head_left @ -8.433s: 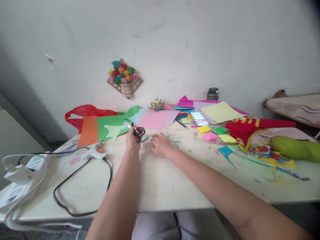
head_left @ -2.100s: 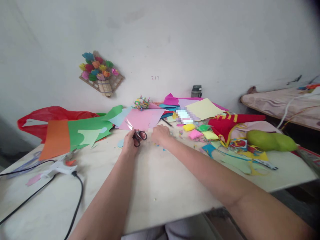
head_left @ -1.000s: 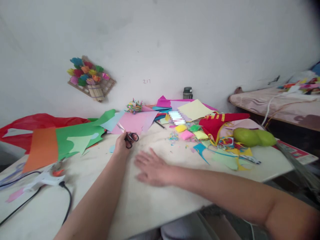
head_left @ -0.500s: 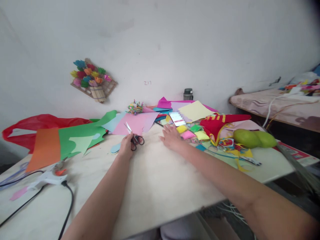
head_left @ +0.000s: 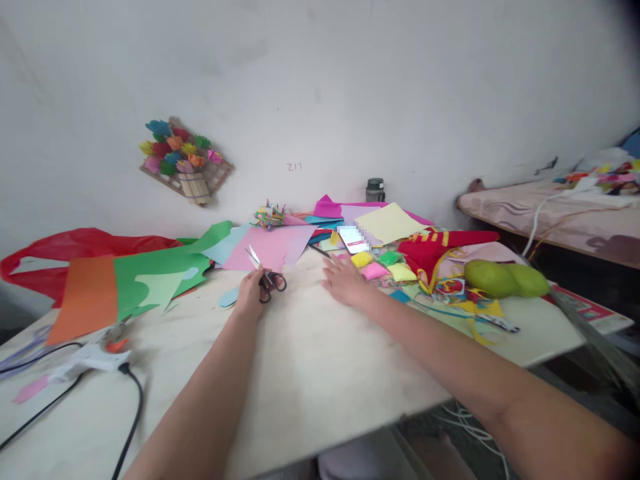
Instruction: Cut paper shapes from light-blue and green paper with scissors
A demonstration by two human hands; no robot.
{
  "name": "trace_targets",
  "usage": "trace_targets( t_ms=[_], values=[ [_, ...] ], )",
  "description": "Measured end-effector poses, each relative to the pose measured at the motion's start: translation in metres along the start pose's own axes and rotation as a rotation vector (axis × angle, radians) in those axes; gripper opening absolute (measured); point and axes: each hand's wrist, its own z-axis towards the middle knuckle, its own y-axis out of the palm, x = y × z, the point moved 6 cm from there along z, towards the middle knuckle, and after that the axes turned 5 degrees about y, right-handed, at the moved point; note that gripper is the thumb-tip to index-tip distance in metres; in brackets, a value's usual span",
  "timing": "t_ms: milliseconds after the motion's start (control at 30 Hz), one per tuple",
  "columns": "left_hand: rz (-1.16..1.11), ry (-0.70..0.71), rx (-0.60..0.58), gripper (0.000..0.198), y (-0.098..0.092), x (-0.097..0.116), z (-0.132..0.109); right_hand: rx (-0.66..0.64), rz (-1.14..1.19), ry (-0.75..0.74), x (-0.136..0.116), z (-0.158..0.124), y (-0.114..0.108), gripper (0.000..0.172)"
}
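Both hands lie at the far middle of the pale worktop (head_left: 310,360). The left hand (head_left: 249,295) stays clenched on the black-handled steel scissors (head_left: 270,280), whose blades point far-left over the pink paper sheet (head_left: 275,243). The right hand (head_left: 343,280), flat and released, was nearer a second ago. It now lies just beside the small pink folded pad (head_left: 374,270).

Left forearm (head_left: 213,393) and right forearm (head_left: 450,353) are bare; trousers (head_left: 350,465) pale grey.
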Motion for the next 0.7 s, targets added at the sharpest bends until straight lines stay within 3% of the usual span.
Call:
trace_targets(
  t_ms=[67,133,167,233,300,433,500,600,700],
  values=[
    [-0.003,0.011,-0.002,0.026,0.001,0.001,-0.001,0.087,-0.058,0.044,0.010,0.003,-0.008,0.050],
    [-0.021,0.020,0.002,0.027,0.003,0.003,-0.002,0.089,-0.004,0.104,0.001,-0.003,-0.007,0.053],
    [-0.020,0.019,0.004,0.028,0.004,0.003,-0.002,0.014,0.067,0.052,-0.012,-0.007,-0.001,0.054],
    [0.022,0.014,0.008,0.030,0.007,0.004,-0.005,-0.159,0.208,-0.201,-0.048,-0.020,0.012,0.055],
    [0.105,-0.001,0.007,0.033,0.010,0.003,-0.009,-0.197,0.262,-0.332,-0.064,-0.026,0.017,0.053],
    [0.212,-0.027,-0.055,0.037,0.024,0.000,-0.016,-0.209,0.155,0.042,-0.017,-0.010,0.019,0.062],
    [0.266,-0.044,-0.110,0.038,0.031,-0.002,-0.019,-0.142,0.046,0.195,0.007,-0.004,0.014,0.063],
    [0.315,-0.063,-0.145,0.036,0.036,-0.005,-0.019,-0.033,0.009,0.156,0.010,-0.002,0.009,0.060],
    [0.313,-0.060,-0.139,0.035,0.036,-0.005,-0.019,-0.122,0.086,0.068,-0.003,-0.002,0.017,0.062]
  ],
)
